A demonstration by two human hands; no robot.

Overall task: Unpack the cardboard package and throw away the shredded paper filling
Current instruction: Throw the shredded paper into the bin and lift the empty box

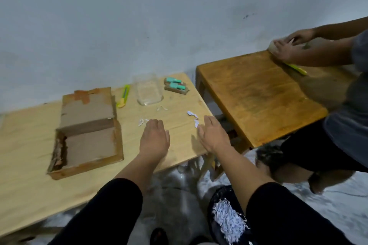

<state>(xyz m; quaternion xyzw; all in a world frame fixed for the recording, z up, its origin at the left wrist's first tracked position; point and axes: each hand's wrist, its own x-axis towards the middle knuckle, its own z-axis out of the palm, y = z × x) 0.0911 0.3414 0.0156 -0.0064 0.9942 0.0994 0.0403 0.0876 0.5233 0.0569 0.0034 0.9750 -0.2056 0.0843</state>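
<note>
Hidden or unclear: the whole view is motion-blurred; the torn left wall of the cardboard box point(87, 131) shows a ragged brown edge, and what fills it cannot be made out. A second person at the right is cut off by the frame edge; what their hands hold is too smeared to name.
Left hand point(154, 138): palm down over the pale wooden surface point(25, 145), fingers straight and close together, holding nothing; whether it touches the wood cannot be told.
Right hand point(214, 134): palm down near the surface's right edge, fingers straight and slightly spread, holding nothing.
Paper scraps point(192, 114): a few white bits lie loose on the surface just beyond both sets of fingertips; one bit sits right at the right hand's fingertips.
Box position: opened, flaps folded flat, lying left of the left hand and apart from it.
Shredded paper point(229, 220): a white heap sits in a dark bag point(217, 201) on the floor, below the right forearm.
Other things: a yellow-green utility knife point(123, 98) lies just right of the box's far flap; a clear plastic container point(148, 91) stands beyond the hands; two teal items on brown card point(176, 85) lie at the far right corner.
Neighbouring table point(258, 97): darker wood, to the right, with another yellow-green knife point(294, 67) near the second person's hands.
</note>
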